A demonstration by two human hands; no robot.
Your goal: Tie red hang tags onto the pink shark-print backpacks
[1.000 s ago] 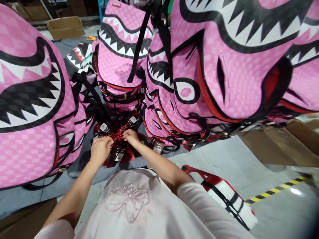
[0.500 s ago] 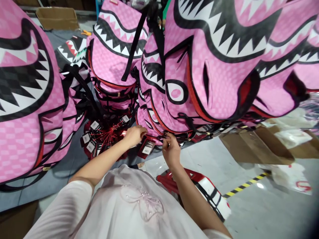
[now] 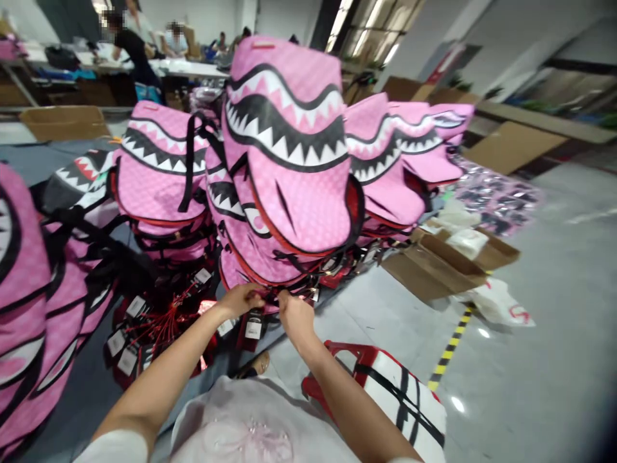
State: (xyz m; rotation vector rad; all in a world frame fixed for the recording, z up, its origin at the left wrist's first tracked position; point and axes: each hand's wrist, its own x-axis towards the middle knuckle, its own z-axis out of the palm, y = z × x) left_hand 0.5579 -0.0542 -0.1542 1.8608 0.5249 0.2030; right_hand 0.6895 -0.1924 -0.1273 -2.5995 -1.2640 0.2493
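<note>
Stacks of pink backpacks with a shark-mouth print (image 3: 294, 193) rise in front of me. My left hand (image 3: 240, 299) and my right hand (image 3: 294, 315) meet at the bottom edge of the middle stack. Both are closed in a pinch on something small and dark there, which I cannot make out. A bundle of hang tags on red strings (image 3: 154, 321) lies on the floor just left of my left hand. One tag (image 3: 253, 329) hangs right below my hands.
More pink backpacks (image 3: 159, 186) stand at the left, on a grey cloth (image 3: 24, 167). Flattened cardboard (image 3: 434, 267) and plastic bags lie to the right. A red, white and black bag (image 3: 400, 399) sits by my right arm. People work at tables in the far background.
My head has lifted, so the room beyond the stacks now shows. My left hand left the tag bundle and moved right; both hands now pinch together under the middle stack.
</note>
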